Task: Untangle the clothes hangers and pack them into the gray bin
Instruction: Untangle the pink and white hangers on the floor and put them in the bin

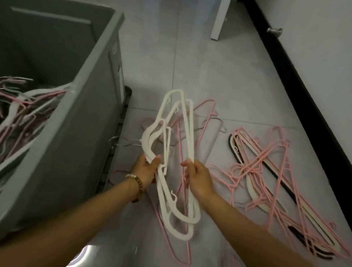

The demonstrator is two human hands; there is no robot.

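Both hands meet over a pale tiled floor [201,59], each closed on a bundle of white hangers [174,155] held upright and tilted between them. The left hand [144,170], with a beaded bracelet [135,183] on its wrist, wraps its fingers around the bundle near the necks, where metal hooks [121,142] stick out to the left toward the bin. The right hand [198,179] pinches a long white bar of the same bundle between thumb and fingers. The bundle's lower ends hang down between the forearms. The gray bin [77,144] stands to the left, just beside the hands, and inside it lies a stack of pink and white hangers [14,119], their hooks pointing toward its far wall. Under and behind the held bundle a few pink hangers [203,114] lie on the floor. To the right, near a black baseboard [306,97], a tangled pile of pink, cream and black hangers [274,184] sprawls on the tiles. A white furniture leg [220,13] stands farther back, and a metal doorstop [274,31] sticks out of the wall.
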